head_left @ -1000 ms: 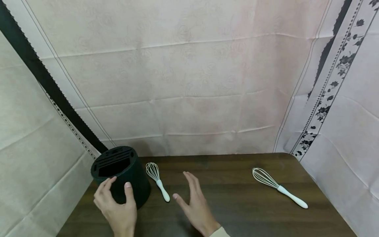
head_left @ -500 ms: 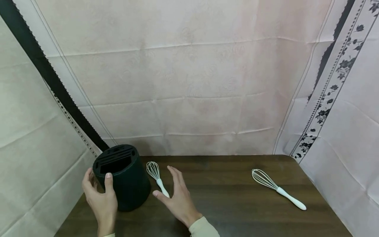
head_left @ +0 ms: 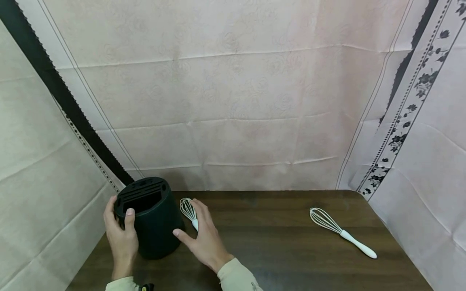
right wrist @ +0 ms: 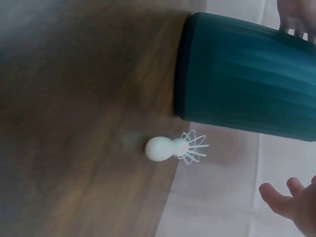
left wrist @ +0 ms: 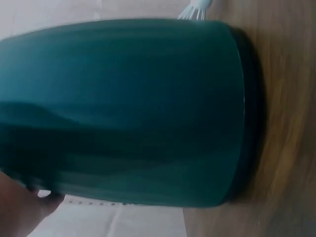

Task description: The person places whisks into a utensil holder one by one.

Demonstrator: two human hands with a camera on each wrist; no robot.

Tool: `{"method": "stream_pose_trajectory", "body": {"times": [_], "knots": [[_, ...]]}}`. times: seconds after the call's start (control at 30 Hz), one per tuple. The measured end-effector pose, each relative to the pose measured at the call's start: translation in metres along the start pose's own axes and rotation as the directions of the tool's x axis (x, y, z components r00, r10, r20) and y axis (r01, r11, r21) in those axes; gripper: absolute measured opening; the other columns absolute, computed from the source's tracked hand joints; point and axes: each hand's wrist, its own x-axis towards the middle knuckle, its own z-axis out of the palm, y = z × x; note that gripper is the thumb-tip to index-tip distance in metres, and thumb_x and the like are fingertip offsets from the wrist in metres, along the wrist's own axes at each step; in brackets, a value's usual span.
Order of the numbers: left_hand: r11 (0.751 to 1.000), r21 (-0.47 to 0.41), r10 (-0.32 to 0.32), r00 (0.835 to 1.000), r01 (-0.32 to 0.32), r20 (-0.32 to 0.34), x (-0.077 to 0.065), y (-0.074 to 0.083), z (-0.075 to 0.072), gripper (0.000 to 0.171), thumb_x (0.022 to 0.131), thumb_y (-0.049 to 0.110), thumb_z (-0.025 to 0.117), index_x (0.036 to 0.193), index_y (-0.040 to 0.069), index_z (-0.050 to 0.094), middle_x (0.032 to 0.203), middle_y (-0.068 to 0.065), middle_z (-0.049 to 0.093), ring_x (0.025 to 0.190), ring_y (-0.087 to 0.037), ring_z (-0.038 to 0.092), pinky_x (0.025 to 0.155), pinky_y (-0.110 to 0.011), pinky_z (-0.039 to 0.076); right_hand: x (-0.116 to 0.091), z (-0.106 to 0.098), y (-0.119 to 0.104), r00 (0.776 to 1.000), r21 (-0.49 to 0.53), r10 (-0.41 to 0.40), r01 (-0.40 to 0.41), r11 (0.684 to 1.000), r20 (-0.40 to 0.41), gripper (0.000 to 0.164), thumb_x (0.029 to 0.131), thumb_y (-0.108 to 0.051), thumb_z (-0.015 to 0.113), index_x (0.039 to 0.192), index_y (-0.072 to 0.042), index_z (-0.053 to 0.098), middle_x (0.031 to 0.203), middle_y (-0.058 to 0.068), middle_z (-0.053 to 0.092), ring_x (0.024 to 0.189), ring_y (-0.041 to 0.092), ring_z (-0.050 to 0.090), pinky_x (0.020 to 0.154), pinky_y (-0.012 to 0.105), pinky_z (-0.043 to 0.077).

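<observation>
A dark green round knife block [head_left: 156,230], its top cut with slots and a wide opening, stands upright on the wooden table. My left hand [head_left: 121,244] holds its left side near the rim, thumb on the front and fingers round the far left. My right hand [head_left: 205,242] is just to the block's right, fingers spread and extended, holding nothing. Behind that hand lies a small white whisk [head_left: 188,209]; the fingers cover its handle in the head view. The right wrist view shows the whisk's handle end [right wrist: 159,148] beside the block.
A second white whisk [head_left: 358,243] lies on the right part of the table [head_left: 276,242], handle toward the front right. Pale cloth [head_left: 233,101] with dark floral and plain borders hangs behind the table and along both sides.
My left hand has shifted from in front of the block to its left side. My right hand has moved left toward the block, now overlapping the nearer whisk. The whisks stay put.
</observation>
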Motion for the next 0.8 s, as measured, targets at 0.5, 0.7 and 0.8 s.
{"method": "stream_pose_trajectory", "body": {"times": [0.5, 0.7, 0.8], "knots": [[0.999, -0.030, 0.035, 0.994, -0.032, 0.104, 0.011, -0.016, -0.020, 0.046, 0.112, 0.011, 0.048, 0.157, 0.006, 0.045, 0.170, -0.005, 0.034, 0.150, -0.016, 0.040, 0.110, -0.008, 0.033, 0.036, 0.021, -0.026, 0.990, -0.044, -0.104, 0.109, 0.993, 0.099, 0.084, 0.101, -0.062, 0.061, 0.169, -0.036, 0.018, 0.175, -0.018, 0.007, 0.159, 0.018, 0.024, 0.118, 0.058, 0.041], [0.999, -0.037, 0.024, 0.994, -0.020, 0.109, 0.015, -0.015, -0.021, 0.044, 0.112, 0.013, 0.047, 0.156, 0.006, 0.048, 0.168, -0.006, 0.037, 0.152, -0.019, 0.040, 0.113, -0.012, 0.032, 0.053, 0.026, -0.032, 0.984, -0.067, -0.140, 0.148, 0.987, 0.109, 0.088, 0.101, -0.060, 0.064, 0.170, -0.034, 0.016, 0.175, -0.017, 0.003, 0.160, 0.020, 0.023, 0.120, 0.054, 0.039], [0.999, -0.039, 0.019, 0.994, -0.015, 0.110, 0.013, -0.016, -0.020, 0.043, 0.111, 0.013, 0.047, 0.154, 0.006, 0.050, 0.167, -0.004, 0.040, 0.149, -0.018, 0.043, 0.113, -0.014, 0.034, 0.058, 0.027, -0.032, 0.983, -0.079, -0.147, 0.156, 0.985, 0.114, 0.089, 0.100, -0.059, 0.065, 0.170, -0.033, 0.017, 0.175, -0.017, 0.004, 0.160, 0.020, 0.023, 0.121, 0.053, 0.038]]}}
